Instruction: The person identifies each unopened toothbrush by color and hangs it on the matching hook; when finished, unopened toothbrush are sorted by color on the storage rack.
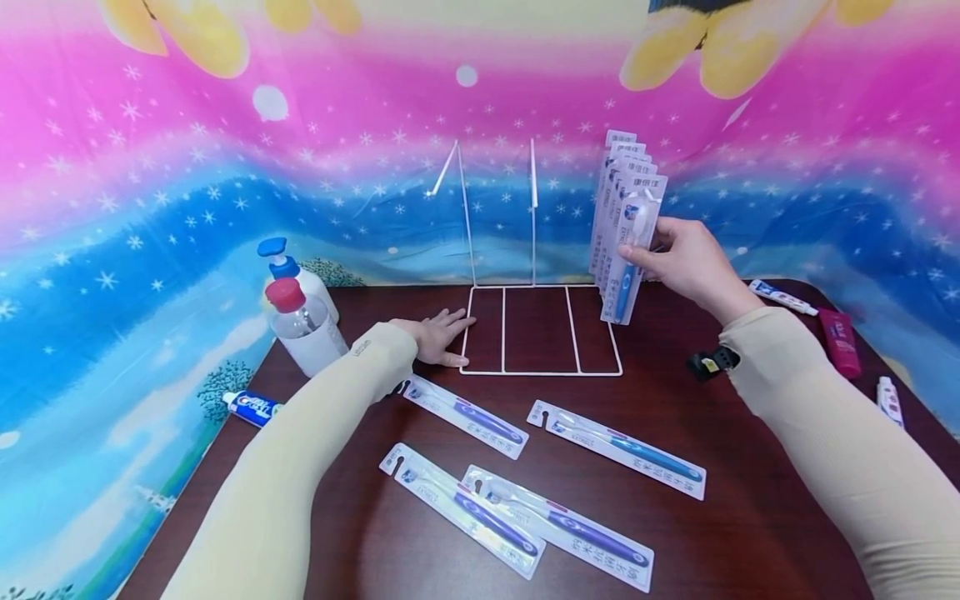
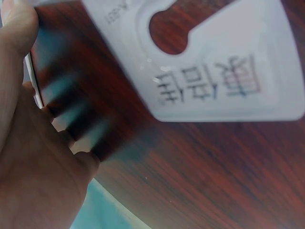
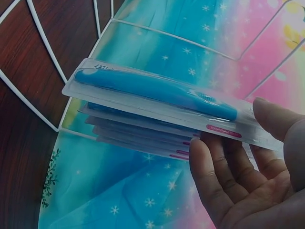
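Note:
My right hand (image 1: 693, 262) pinches the front packaged toothbrush (image 3: 152, 93), blue-handled and upright, with the thumb on its front and the fingers behind. Right behind it, several more packaged toothbrushes (image 3: 138, 130) hang in a row at the right side of a white wire rack (image 1: 540, 373); the hook there is hidden by the packs. With fingers spread, my left hand (image 1: 437, 335) rests at the left edge of the rack's base. Close to that hand lies a purple-handled packaged toothbrush (image 1: 467, 415), whose white card end fills the upper part of the left wrist view.
Other packaged toothbrushes (image 1: 618, 450) lie on the dark wooden table (image 1: 720, 542) in front. Two pump bottles (image 1: 311, 337) and a blue toothpaste tube (image 1: 253, 408) stand or lie at left. At right are a red tube (image 1: 840, 342) and small white tubes (image 1: 783, 296).

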`<state>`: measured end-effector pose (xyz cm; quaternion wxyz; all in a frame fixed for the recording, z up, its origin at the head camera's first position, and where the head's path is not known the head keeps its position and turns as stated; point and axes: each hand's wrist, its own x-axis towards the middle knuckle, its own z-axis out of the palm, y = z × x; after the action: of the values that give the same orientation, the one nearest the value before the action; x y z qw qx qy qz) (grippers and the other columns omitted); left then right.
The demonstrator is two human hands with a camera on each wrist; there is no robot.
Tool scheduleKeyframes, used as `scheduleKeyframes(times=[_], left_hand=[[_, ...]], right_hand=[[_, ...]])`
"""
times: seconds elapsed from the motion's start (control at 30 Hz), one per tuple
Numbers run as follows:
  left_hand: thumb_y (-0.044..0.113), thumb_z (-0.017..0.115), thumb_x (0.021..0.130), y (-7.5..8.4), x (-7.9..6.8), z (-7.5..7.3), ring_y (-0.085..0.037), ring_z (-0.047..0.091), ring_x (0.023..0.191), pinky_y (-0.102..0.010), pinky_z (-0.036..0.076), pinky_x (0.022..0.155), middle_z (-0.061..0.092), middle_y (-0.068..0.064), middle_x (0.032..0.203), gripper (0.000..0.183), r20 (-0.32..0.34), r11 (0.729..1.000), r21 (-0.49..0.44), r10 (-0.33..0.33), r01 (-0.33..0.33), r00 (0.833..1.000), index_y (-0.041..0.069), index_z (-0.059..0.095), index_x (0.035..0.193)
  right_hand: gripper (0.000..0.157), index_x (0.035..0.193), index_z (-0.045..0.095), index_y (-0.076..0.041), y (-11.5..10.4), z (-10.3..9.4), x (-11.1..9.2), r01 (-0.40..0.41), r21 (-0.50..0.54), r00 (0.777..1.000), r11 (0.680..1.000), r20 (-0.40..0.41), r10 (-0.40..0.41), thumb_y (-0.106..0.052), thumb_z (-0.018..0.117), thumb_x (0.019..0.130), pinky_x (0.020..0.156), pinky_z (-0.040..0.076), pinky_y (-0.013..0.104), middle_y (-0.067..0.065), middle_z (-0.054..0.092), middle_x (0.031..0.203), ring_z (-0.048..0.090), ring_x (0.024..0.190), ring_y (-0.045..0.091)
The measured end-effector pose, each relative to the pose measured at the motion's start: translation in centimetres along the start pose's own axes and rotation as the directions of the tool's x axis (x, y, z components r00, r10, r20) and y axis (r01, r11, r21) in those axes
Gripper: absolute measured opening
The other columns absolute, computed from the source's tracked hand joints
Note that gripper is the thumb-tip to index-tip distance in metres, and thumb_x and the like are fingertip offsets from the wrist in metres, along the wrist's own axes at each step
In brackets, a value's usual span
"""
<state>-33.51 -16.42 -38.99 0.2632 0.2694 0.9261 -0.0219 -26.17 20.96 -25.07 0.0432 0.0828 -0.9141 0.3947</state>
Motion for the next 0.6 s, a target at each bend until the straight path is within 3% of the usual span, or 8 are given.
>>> scheduleKeyframes(times=[0.1,0.33,0.6], left_hand=[[0.063,0.042,0.086,0.1,-0.1,-0.1,-0.028,-0.009,0.138,-0.049,0.009,0.108,-0.009,-0.003,0.153,0.086,0.000,1.000,0.002,0.001,-0.001,1.000,0.025,-0.002,0.149],[0.062,0.043,0.086,0.2,-0.3,0.0,-0.028,-0.008,0.138,-0.049,0.009,0.108,-0.008,-0.003,0.153,0.086,-0.007,1.000,0.004,0.004,-0.004,1.000,0.024,-0.001,0.149],[0.063,0.042,0.086,0.0,-0.1,-0.1,-0.027,-0.009,0.138,-0.048,0.008,0.108,-0.010,-0.002,0.153,0.086,0.001,1.000,0.002,-0.003,0.003,1.000,0.025,-0.002,0.149]], right_hand=[[0.064,0.132,0.050,-0.012,0.2,-0.2,0.0,-0.002,-0.029,1.000,1.000,0.006,0.002,-0.051,0.061,0.082,0.071,0.052,0.039,0.012,0.059,0.115,0.062,0.094,0.026],[0.055,0.110,0.058,-0.009,1.1,-1.1,-0.6,-0.010,-0.066,1.000,0.998,0.000,0.010,-0.055,0.061,0.080,0.072,0.049,0.042,0.009,0.059,0.106,0.059,0.091,0.026],[0.066,0.122,0.050,-0.011,1.9,-2.5,-2.5,-0.094,-0.087,0.995,0.992,0.005,0.095,-0.062,0.054,0.080,0.076,0.047,0.047,0.013,0.049,0.115,0.056,0.093,0.030]])
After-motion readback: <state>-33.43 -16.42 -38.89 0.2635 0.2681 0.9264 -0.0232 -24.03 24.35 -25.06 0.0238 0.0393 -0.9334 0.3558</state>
